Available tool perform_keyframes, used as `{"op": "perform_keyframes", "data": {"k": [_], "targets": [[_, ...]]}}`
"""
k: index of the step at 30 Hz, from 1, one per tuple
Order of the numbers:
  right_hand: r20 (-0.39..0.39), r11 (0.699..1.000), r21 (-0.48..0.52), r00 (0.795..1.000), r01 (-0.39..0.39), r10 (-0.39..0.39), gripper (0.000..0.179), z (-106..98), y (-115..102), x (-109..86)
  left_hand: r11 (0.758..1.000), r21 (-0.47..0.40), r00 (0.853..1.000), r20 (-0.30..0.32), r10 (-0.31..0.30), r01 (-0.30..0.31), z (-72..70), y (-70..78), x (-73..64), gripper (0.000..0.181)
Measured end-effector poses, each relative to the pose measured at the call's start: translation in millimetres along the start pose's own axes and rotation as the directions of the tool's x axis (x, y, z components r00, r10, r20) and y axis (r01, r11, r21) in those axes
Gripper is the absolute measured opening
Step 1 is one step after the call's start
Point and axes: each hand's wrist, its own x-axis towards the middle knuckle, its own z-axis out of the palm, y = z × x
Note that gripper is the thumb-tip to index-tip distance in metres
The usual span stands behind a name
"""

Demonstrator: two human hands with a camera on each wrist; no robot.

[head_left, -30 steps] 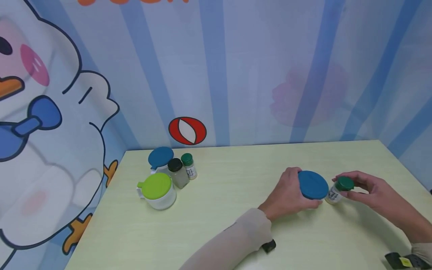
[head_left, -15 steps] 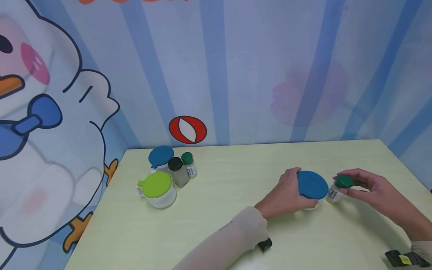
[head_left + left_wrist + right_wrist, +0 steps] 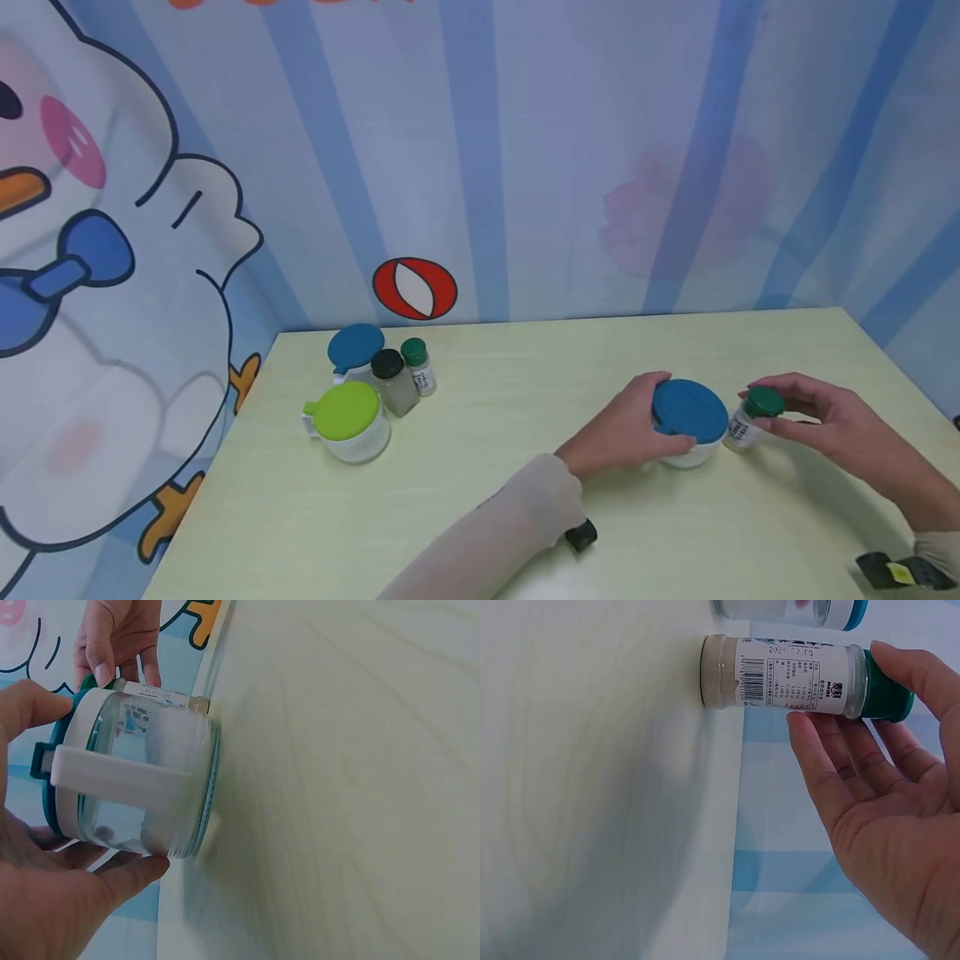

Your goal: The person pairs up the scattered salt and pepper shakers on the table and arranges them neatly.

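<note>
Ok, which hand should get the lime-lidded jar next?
Probably the left hand, once off its blue-lidded jar: it's nearer the lime-lidded jar. The right hand, pinching a green-capped bottle, is farther.

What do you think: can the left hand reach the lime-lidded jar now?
Probably yes: nothing visible stands between the left hand and the lime-lidded jar, though that hand must first release its blue-lidded jar.

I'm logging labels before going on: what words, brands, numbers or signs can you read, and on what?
"20??.07.0?": apparently a date, on the label of the pinched bottle at the right hand; question marks are unsure digits.
Same label: barcode, brand mark and small print, too small to read.
Other green-capped bottle: print too small.
Backdrop: orange marks cut off, unreadable.
</note>
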Motion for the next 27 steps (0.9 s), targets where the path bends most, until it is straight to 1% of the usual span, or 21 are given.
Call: {"op": "perform_keyframes", "data": {"k": [5, 11, 19, 23, 27], "targets": [[-0.001, 1.000, -0.007, 1.000, -0.010, 0.010, 0.042, -0.2, -0.8, 0.9, 1.000, -0.006, 1.000, 0.026, -0.007, 0.007, -5.4, 3.2, -1.6, 0.082], [-0.004, 1.000, -0.026, 1.000, -0.011, 0.011, 0.047, 0.8, -1.9, -0.9, 0.999, -0.041, 1.000, 0.025, -0.014, 0.015, -7.4, 2.9, -2.4, 0.081], [-0.004, 1.000, -0.027, 1.000, -0.006, 0.006, 0.046, -2.2, -0.1, -2.8, 0.999, 0.036, 1.000, 0.021, -0.015, 0.014, -7.5, 4.7, 0.3, 0.077], [0.005, 1.000, -0.016, 1.000, 0.002, -0.002, 0.045, -3.5, 1.5, -4.1, 0.999, 0.016, 0.999, 0.030, -0.029, 0.028, -8.8, 2.5, 0.7, 0.070], [0.005, 1.000, -0.004, 1.000, -0.009, 0.009, 0.046, -4.9, 2.4, -4.1, 1.000, -0.021, 0.998, 0.055, 0.002, 0.000, -9.9, -0.3, 0.9, 0.068]]}}
